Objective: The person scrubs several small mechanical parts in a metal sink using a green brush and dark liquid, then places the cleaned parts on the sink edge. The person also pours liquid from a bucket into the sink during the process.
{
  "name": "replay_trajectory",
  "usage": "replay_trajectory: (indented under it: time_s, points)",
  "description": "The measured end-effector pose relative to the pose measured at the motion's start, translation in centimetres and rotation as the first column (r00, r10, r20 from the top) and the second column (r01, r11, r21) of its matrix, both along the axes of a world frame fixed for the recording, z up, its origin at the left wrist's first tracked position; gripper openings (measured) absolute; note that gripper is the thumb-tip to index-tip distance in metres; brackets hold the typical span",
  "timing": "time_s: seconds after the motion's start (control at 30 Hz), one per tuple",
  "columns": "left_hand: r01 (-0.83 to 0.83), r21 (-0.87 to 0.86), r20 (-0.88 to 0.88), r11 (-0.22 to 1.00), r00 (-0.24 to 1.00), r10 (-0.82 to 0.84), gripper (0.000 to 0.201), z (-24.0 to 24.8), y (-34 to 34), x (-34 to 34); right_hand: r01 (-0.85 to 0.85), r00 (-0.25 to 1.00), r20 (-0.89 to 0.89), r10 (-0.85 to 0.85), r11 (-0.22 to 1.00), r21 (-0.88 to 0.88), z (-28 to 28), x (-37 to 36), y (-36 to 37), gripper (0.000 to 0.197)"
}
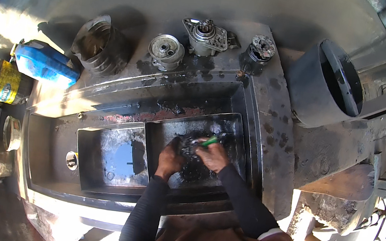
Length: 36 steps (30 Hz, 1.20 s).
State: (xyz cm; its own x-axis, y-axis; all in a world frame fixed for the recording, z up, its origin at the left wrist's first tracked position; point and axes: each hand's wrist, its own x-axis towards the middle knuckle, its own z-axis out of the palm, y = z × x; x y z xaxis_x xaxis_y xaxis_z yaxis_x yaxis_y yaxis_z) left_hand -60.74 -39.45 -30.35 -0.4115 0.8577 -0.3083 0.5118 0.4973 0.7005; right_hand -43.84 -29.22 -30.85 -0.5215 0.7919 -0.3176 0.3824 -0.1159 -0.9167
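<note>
My right hand (213,157) is closed around a green-handled brush (209,141), whose working end is blurred and partly hidden. Beside it, my left hand (170,161) has its fingers curled over a dark, wet metal part (189,146); the part's exact kind does not show. Both hands are low over the right compartment of a divided metal tray (146,156), where black, oily liquid glistens. Bluish liquid (118,156) with reflections fills the left compartment. This tray sits inside a larger dark metal basin (48,147).
Behind the basin stand a round metal housing (166,53), a flanged pump-like part (206,38) and a dark cylindrical part (258,55). A cut-open container (96,43), a blue jug (46,64) and a yellow-labelled bottle (6,83) are at left. A large grey cylinder (310,89) stands at right.
</note>
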Motion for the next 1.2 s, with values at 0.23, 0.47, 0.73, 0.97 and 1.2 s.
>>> replay_trajectory:
  time_s: [0.23,0.47,0.73,0.97,1.2]
  points:
    - [0.053,-0.075,0.059,0.996,0.997,-0.048,0.055,2.6,-0.6,0.6,-0.405,0.812,0.583,-0.022,0.698,0.591,-5.7,0.2,4.2,0.033]
    - [0.220,-0.135,-0.154,0.966,0.958,-0.240,0.061,-0.8,-1.3,-0.2,-0.198,0.897,0.404,0.181,0.980,-0.001,-2.1,0.0,1.7,0.027]
    - [0.166,0.017,0.116,0.986,0.979,-0.167,0.038,-3.5,-3.1,-1.7,0.336,0.868,0.268,-0.418,0.892,0.304,-12.8,2.6,2.9,0.033]
    - [-0.286,0.236,0.393,0.929,0.902,0.178,0.033,-3.8,-1.5,-0.9,0.162,0.934,-0.128,-0.335,0.714,-0.681,-13.1,-0.5,-2.1,0.027]
    - [-0.631,-0.232,0.949,0.740,0.020,0.315,0.034,-3.5,-0.3,-1.1,0.240,0.970,0.128,-0.208,0.910,-0.338,-6.9,1.4,-1.0,0.029]
